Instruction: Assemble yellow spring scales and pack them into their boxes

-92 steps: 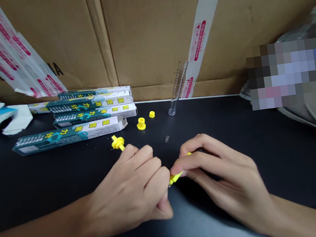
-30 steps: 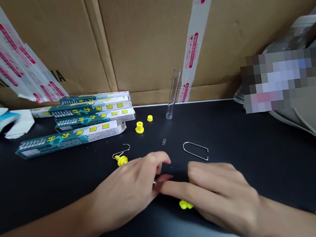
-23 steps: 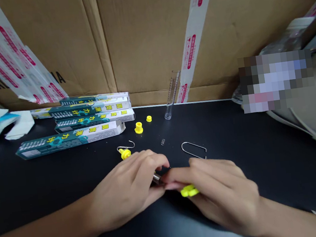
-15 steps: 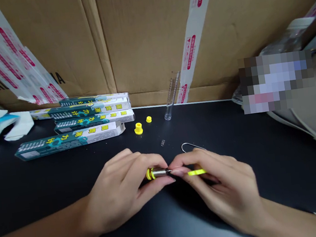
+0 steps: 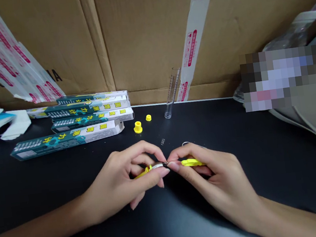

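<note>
My left hand (image 5: 120,185) is closed in a pinch on a slender yellow rod (image 5: 142,173) with a silvery metal part, which looks like a tightly wound spring (image 5: 156,166). At its dark end, the fingertips of my right hand (image 5: 218,180) pinch a small piece too tiny to make out. A flat bright-yellow plastic piece (image 5: 192,162) also sits in the right hand, under the index finger. Ahead of the hands lie a little coil spring (image 5: 163,141) and a bent wire hook (image 5: 193,143), partly hidden behind the right hand.
A clear graduated tube (image 5: 169,97) stands before the cardboard box (image 5: 140,31). Left of it are a large yellow cap (image 5: 138,127), a small yellow cap (image 5: 148,117) and several printed cartons (image 5: 68,141). A plastic bottle (image 5: 289,35) and a beige bag (image 5: 314,109) occupy the right.
My left hand has turned, its lower fingers now spread and visible, and the yellow rod has tilted. Both hands have shifted slightly upward, still meeting at the dark tip.
</note>
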Motion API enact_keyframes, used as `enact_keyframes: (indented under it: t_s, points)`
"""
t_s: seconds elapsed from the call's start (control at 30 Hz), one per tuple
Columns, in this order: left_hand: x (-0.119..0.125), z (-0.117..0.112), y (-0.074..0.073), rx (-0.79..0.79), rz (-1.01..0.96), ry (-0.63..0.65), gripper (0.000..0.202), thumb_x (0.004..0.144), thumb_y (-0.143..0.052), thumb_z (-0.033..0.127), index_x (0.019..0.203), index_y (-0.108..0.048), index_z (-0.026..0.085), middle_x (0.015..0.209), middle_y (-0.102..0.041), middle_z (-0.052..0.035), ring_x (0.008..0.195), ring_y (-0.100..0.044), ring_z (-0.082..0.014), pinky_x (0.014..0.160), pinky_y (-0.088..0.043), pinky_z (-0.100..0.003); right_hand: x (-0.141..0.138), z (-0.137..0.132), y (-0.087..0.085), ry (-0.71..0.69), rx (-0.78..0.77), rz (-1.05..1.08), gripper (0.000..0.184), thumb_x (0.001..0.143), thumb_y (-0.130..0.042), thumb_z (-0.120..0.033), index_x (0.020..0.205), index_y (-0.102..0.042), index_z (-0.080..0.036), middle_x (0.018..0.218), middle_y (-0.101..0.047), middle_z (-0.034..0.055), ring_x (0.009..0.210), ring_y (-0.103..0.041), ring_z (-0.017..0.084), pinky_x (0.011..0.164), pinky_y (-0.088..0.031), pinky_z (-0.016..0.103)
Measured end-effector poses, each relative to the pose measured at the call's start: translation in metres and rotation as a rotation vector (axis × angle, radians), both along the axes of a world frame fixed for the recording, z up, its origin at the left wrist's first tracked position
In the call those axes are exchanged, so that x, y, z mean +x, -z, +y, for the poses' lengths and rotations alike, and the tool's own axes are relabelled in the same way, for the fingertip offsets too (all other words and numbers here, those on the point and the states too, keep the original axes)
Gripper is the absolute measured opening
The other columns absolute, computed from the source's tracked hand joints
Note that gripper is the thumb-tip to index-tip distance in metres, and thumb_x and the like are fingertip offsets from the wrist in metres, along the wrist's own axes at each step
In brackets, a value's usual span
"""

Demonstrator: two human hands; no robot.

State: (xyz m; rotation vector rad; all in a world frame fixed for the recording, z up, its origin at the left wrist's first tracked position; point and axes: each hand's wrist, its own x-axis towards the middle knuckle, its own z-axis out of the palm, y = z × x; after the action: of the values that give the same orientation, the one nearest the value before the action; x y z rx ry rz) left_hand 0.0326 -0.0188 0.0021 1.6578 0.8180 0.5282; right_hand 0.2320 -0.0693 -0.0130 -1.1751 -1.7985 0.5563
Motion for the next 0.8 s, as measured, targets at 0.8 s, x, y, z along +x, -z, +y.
enact_keyframes:
  t_s: [0.8]
  points:
    - [0.0059, 0.0049, 0.0048, -0.198, -0.132, -0.067, 0.017, 0.092, -0.064, 0.034, 0.097, -0.056, 0.02, 0.07, -0.065, 0.0059, 0.041, -0.056, -0.0032, 0.041, -0.034, -0.013, 0.001, -0.0022, 0.0033, -0.091, -0.161, -0.065, 0.017, 0.105, -0.037, -0.021, 0.115, -0.05, -0.023, 0.094, -0.065, -0.0001, 0.079, -0.063, 0.01, 0.071, -0.048, 0.02]
